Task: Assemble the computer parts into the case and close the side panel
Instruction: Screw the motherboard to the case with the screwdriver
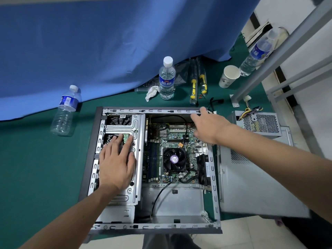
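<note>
An open computer case [152, 227] lies flat on the green table. Inside it are a motherboard [158, 141] with a black CPU fan [174, 159] and, on the left, a silver drive cage [136, 126]. My left hand [116, 162] rests flat on the drive cage, fingers straight, fingertips at a small green board [126, 136]. My right hand [208, 124] hovers over the case's far right corner with relaxed fingers, holding nothing. A grey side panel [251, 186] lies right of the case, and a power supply [260, 123] with loose wires sits behind it.
Three water bottles stand or lie around: one [65, 110] left of the case, one [167, 78] behind it, one [256, 53] at the far right. Yellow-handled screwdrivers [197, 83], a paper cup [229, 76] and a crumpled tissue [151, 92] lie behind the case. A blue cloth [107, 42] hangs at the back.
</note>
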